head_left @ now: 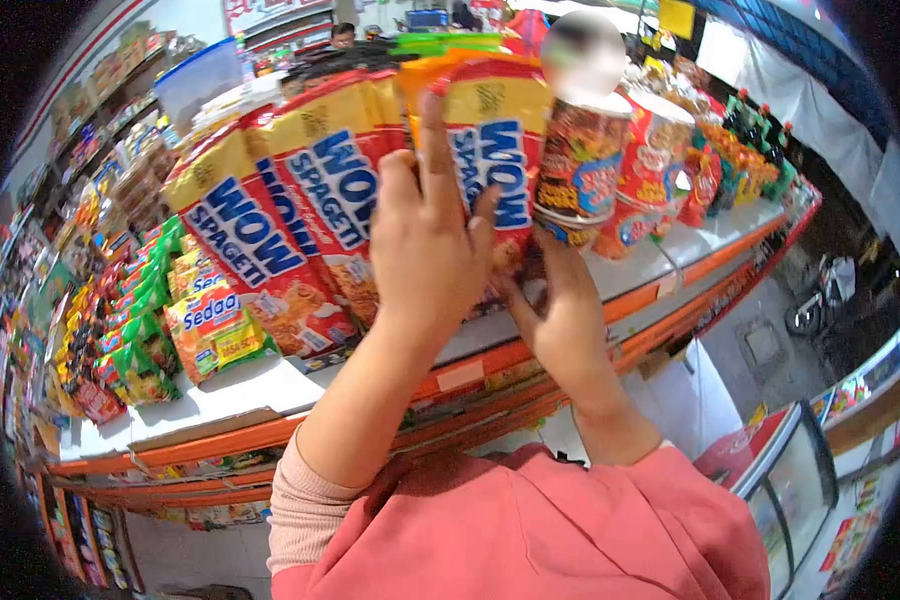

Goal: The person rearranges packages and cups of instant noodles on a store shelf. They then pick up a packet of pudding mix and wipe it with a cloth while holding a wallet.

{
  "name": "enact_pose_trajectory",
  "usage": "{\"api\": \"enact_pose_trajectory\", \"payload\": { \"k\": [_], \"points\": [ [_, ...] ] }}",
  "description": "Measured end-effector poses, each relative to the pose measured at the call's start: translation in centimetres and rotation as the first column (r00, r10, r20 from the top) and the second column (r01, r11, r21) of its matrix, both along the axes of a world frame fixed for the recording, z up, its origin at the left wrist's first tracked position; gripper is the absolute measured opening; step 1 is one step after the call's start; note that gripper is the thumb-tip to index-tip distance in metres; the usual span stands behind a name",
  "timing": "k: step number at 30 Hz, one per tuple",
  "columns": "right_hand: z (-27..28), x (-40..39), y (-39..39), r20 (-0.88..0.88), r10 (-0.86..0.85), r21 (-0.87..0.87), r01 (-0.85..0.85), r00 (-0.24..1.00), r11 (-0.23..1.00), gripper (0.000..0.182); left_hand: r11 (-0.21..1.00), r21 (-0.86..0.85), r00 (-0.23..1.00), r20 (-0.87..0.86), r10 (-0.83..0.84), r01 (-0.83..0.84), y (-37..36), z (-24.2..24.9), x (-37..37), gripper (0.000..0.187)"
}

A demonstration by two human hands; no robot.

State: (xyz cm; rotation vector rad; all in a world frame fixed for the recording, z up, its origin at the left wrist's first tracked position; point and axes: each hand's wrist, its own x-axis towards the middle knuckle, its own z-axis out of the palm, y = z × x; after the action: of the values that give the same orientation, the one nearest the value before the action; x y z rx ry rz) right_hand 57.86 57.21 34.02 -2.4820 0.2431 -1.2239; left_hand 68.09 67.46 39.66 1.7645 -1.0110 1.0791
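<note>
Red and yellow "Wow Spageti" packets stand in rows on the white shelf. My left hand [430, 235] is on the rightmost spaghetti packet [505, 165], its index finger stretched up along the front, the thumb on the face and the other fingers bent at the left edge. Low on that same packet, my right hand [562, 310] has thumb and fingers around the bottom corner; part of its grip is hidden. To the left lean more spaghetti packets [245, 235]. Noodle cups [582, 155] are stacked just right of the held packet.
Yellow "Sedaap" noodle packs [210, 315] and green packs [135, 355] line the shelf's left. An orange shelf edge [630, 300] runs in front of me. Dark bottles [755, 120] stand far right. Below right is a glass-topped cooler [800, 480]. People are visible behind the shelf.
</note>
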Motion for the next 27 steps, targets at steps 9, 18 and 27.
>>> {"api": "enact_pose_trajectory", "payload": {
  "k": [9, 18, 27],
  "points": [
    [0.5, 2.4, 1.8, 0.121, -0.094, 0.088, 0.084, 0.988, 0.993, 0.062, 0.999, 0.028, 0.999, -0.013, 0.041, -0.041, -0.9, 0.2, -0.4, 0.082],
    [-0.1, 3.0, 1.2, 0.136, -0.113, 0.064, 0.105, 0.984, 0.992, 0.062, 0.998, 0.035, 0.998, 0.004, 0.058, -0.058, -1.1, 0.5, -0.5, 0.077],
    [-2.7, 1.7, 0.9, 0.145, -0.022, 0.063, 0.013, 0.989, 0.998, 0.07, 0.982, 0.155, 0.989, -0.078, 0.122, -0.109, 0.0, 0.1, -1.0, 0.074]
  ]
}}
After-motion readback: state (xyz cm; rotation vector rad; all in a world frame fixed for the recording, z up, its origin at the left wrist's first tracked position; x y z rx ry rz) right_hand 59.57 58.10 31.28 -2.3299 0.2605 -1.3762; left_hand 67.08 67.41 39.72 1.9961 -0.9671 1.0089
